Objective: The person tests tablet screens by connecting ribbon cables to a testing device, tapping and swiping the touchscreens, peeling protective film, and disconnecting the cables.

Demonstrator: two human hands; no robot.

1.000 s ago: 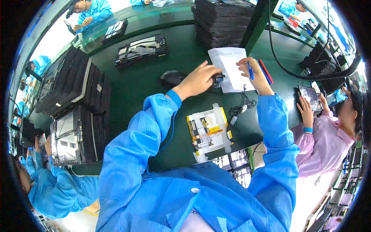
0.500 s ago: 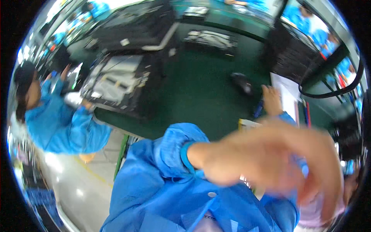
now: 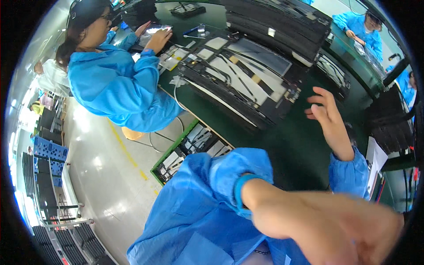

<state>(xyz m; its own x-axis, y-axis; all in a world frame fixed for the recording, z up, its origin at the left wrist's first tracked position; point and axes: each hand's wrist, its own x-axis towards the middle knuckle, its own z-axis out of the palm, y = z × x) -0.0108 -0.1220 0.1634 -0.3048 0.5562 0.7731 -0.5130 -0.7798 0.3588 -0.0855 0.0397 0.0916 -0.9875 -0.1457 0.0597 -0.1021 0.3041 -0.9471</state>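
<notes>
My left hand [image 3: 327, 225], with a blue band at the wrist, is held very close in the lower right. Its fingers are smeared and partly out of sight, so what they do cannot be made out. Farther off, my right hand [image 3: 327, 117] is raised over the dark green table with its fingers apart and nothing in them. It is nearest to a stack of flat black device panels [image 3: 247, 73], whose top one shows white and dark inner parts, cables and a grey rectangle. The right hand does not touch the stack.
A co-worker in blue [image 3: 115, 84] handles a shiny item at the table's left. Behind the stack stands a large black pile [image 3: 278, 26]. A green-edged crate [image 3: 176, 152] with more panels sits below the table edge. White paper [image 3: 375, 159] lies at right.
The view has swung left, bringing the panel stack to the middle. My right hand has lifted from beside the paper and come toward the stack. My left hand stays close, lower in view.
</notes>
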